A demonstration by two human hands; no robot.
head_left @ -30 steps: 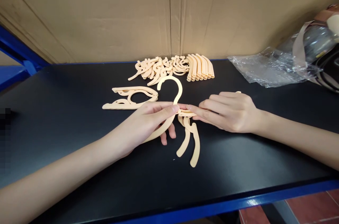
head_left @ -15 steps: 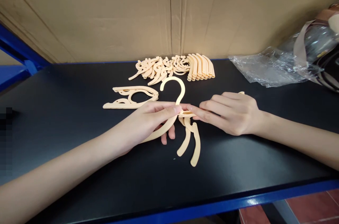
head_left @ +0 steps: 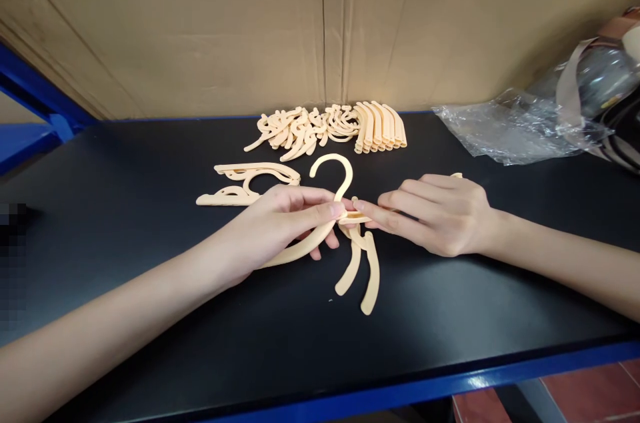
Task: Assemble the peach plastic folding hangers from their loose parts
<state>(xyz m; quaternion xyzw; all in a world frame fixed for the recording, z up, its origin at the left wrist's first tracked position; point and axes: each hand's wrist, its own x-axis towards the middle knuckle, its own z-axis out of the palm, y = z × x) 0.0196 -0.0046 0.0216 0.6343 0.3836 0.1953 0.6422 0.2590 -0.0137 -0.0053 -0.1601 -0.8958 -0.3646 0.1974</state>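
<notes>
A cream plastic folding hanger (head_left: pixel 347 173) is held between both hands, its hook pointing up and curling to the left. My left hand (head_left: pixel 287 213) is closed on the hanger near the base of the hook, thumb on top, with one curved arm passing under the palm. My right hand (head_left: pixel 443 216) pinches the hanger's other arm, just right of the joint; most of that arm is hidden by the fingers. Below the joint, two loose curved hanger pieces (head_left: pixel 371 276) lie on the black tabletop (head_left: pixel 300 349). Beyond my left hand lies a folded hanger (head_left: pixel 227 198).
At the back, a pile of loose hanger parts (head_left: pixel 287 133) lies beside a neat row of curved hanger arms (head_left: pixel 380 126). Clear plastic wrap (head_left: pixel 505 126) and a strapped bag (head_left: pixel 570 86) sit at the back right. A cardboard wall (head_left: pixel 225 29) stands behind.
The hook has tipped slightly down and to the right. My left fingers have shifted a little under the hanger, while my right hand has barely moved.
</notes>
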